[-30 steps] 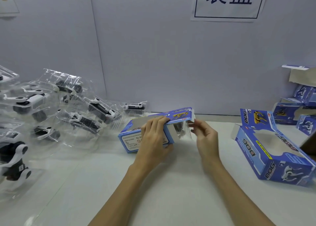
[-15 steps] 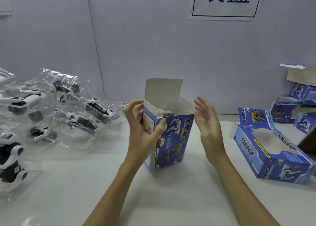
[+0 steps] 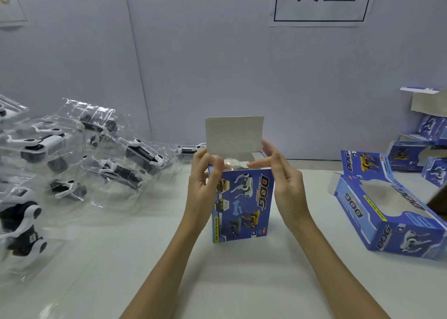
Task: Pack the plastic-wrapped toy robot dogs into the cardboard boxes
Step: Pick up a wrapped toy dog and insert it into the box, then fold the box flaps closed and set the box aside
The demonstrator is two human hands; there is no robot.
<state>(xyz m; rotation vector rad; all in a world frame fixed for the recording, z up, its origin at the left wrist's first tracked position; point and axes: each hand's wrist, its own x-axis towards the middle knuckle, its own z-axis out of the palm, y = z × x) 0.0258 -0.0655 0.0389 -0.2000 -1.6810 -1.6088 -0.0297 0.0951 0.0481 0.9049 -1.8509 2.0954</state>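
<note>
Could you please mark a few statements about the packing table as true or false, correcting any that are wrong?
1. The blue box between the hands stands upright with its top flap raised. True.
2. The left hand rests flat on the table. False: it holds the box's upper left edge.
3. The wrapped toy dogs lie piled on the left of the table. True.
4. The windowed box lying to the right is held by the right hand. False: the right hand is at the upright box's top right corner.
5. The sign on the wall is red. False: it is white with dark characters.
</note>
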